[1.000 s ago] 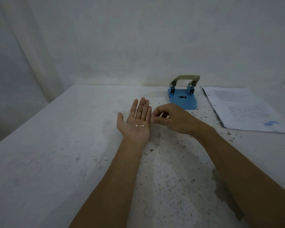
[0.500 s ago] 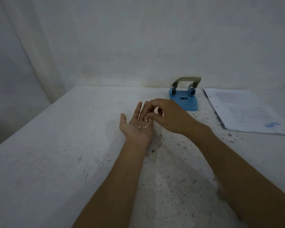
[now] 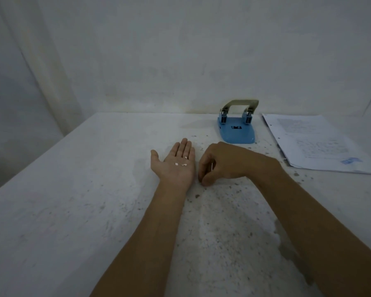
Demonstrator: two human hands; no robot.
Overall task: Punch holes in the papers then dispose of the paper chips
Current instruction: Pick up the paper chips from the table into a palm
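My left hand (image 3: 176, 166) lies flat and spread, three tiny white paper chips (image 3: 181, 163) on its palm. My right hand (image 3: 221, 162) curls over the rough speckled table (image 3: 73, 200); whether its fingertips pinch anything is hidden.

We saw both forearms bare, no sleeves in view up to the frame edge. L hand (image 3: 176, 166) & R hand (image 3: 221, 163) were bare too: no gloves, rings, watch or wristbands. Slim forearms, long narrow fingers (image 3: 185, 147), nails too small to tell.
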